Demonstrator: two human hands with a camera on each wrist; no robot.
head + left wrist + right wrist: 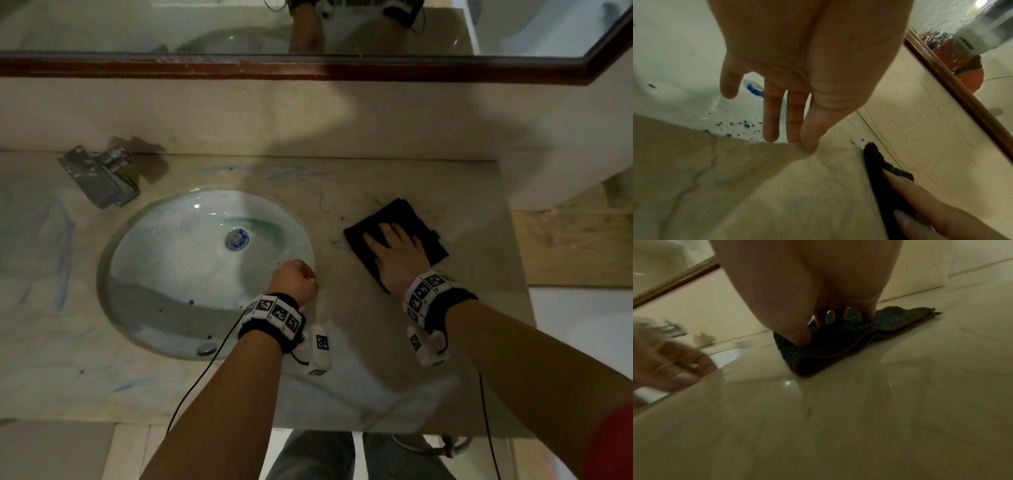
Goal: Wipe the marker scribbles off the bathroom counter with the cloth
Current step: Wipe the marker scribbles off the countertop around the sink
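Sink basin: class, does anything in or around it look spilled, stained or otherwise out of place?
Yes. Blue droplets speckle the white sink basin near its rim, and the drain shows blue too. Blue marker scribbles remain on the counter left of the basin and behind it. The right hand presses the dark cloth flat.

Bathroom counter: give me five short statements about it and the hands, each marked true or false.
1. The right hand presses flat on the dark cloth. True.
2. The cloth lies inside the sink. False: it lies on the counter, to the right of the sink.
3. Blue marker scribbles remain on the counter left of the sink. True.
4. The left hand holds a second cloth. False: it holds nothing and is at the sink's right rim.
5. The faucet stands right of the cloth. False: it stands behind the sink, at its left.
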